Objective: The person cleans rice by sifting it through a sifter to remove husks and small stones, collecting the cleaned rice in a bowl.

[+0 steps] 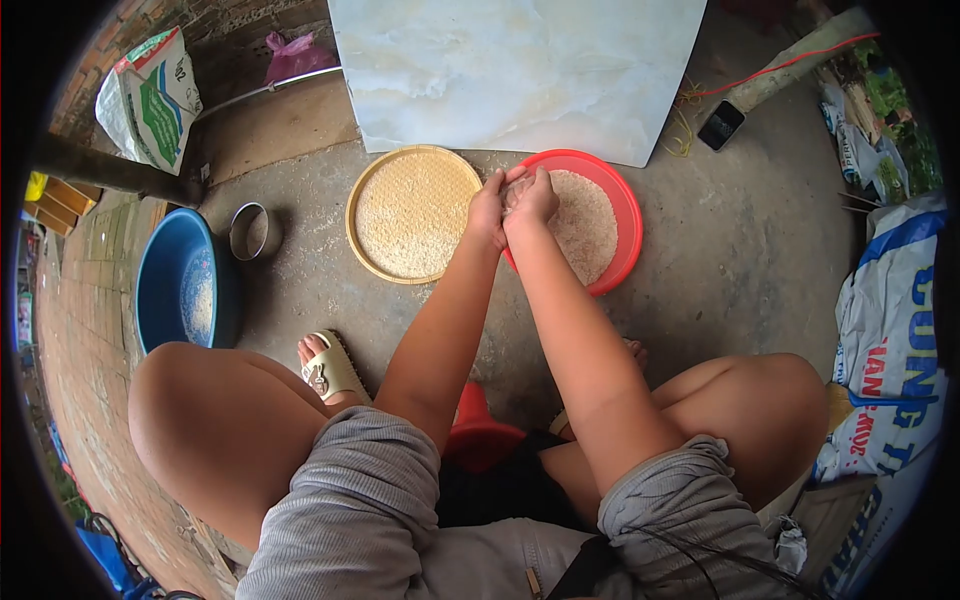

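Grey floor (730, 270) under woven tray (351, 230), red basin (630, 215), blue tub (158, 275), round pot (237, 236) (and stray grains (320, 238)).

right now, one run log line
left hand, right hand: cupped together | at: edge of red basin | held: unclear | grains: red basin, woven tray

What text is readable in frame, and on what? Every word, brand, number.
"CONG T", blue, cut off, accents uncertain: crumpled white sheet, right
"HANG MUC:", red, accents uncertain: same sheet
"PERF", rest unclear: white-and-blue bag, upper right
Green-and-white sack, upper left: print too small, sideways number unclear
Lower-right blue lettering: partly hidden, not fully readable
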